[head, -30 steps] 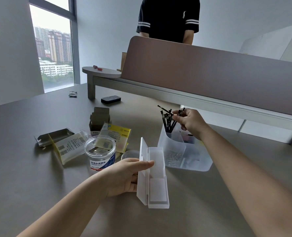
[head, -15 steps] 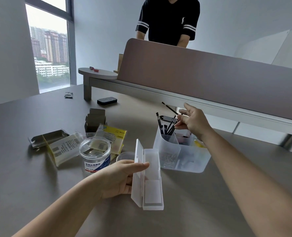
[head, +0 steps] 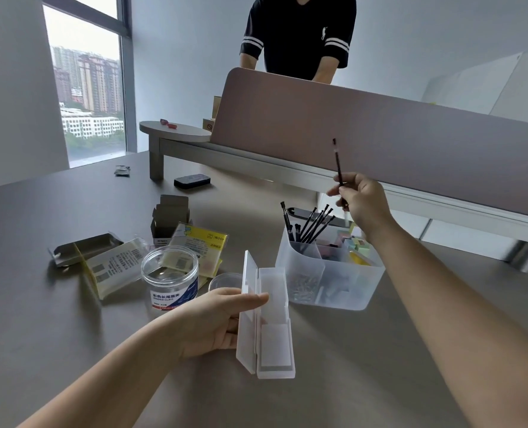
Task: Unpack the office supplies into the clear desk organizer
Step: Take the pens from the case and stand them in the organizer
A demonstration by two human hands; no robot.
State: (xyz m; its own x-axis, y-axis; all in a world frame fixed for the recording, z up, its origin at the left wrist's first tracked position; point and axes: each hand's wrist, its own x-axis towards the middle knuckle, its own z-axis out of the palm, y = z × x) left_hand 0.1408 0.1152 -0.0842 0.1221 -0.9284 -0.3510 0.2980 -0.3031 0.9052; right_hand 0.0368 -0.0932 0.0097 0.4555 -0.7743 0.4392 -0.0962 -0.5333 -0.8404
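While the left hand (head: 213, 322) grips the frosted plastic case (head: 267, 319) just before the clear desk organizer (head: 327, 273) on the matte table (head: 71, 335), the right hand (head: 363, 202) pinches a thin black pen (head: 338, 168) above it.

The right hand (head: 361, 202) is raised at the end of an outstretched forearm, its thumb and fingertips pinching a thin black pen refill (head: 337, 163) that points upward. The left hand (head: 216, 322) lies low and nearer the body, palm turned inward, thumb stretched forward over the raised lid of the translucent pencil case (head: 265, 319), its fingers behind that lid.
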